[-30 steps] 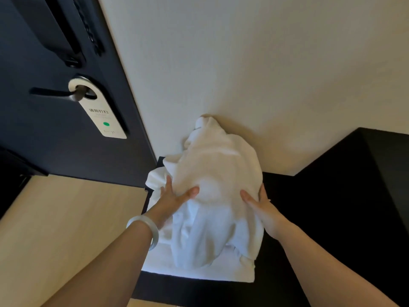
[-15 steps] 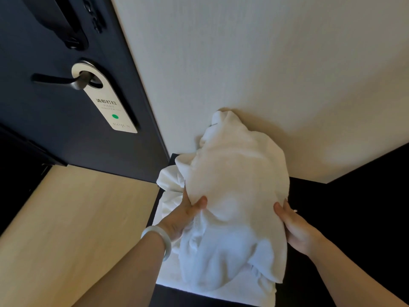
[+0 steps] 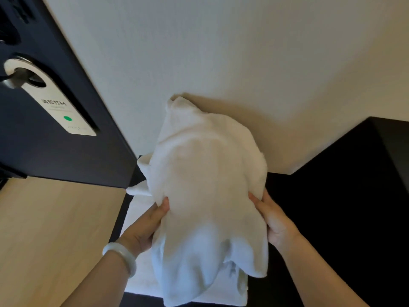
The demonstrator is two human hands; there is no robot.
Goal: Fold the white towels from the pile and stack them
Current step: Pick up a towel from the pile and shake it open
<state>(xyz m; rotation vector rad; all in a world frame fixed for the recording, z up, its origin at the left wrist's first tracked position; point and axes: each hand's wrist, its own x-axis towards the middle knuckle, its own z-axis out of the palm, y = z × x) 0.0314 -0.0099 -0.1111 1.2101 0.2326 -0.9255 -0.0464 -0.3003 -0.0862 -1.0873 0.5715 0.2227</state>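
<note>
A crumpled white towel [image 3: 205, 196] hangs in front of me, lifted off the pile. My left hand [image 3: 146, 227], with a pale bangle on its wrist, grips the towel's left side. On the other side my right hand [image 3: 272, 220] grips its right edge. Beneath it more white towels [image 3: 137, 271] lie flat on a black surface [image 3: 332, 218], and a loose corner of one [image 3: 137, 190] sticks out to the left. The lifted towel hides most of the pile.
A cream wall [image 3: 221, 52] rises right behind the towels. At the left stands a dark door [image 3: 55, 156] with a metal handle [image 3: 13, 79] and a white hanger sign [image 3: 57, 105]. Light wooden floor [image 3: 44, 240] lies at lower left.
Both hands have raised the towel higher off the pile and shifted to its sides. The view has swung a little to the right, pushing the door toward the left edge.
</note>
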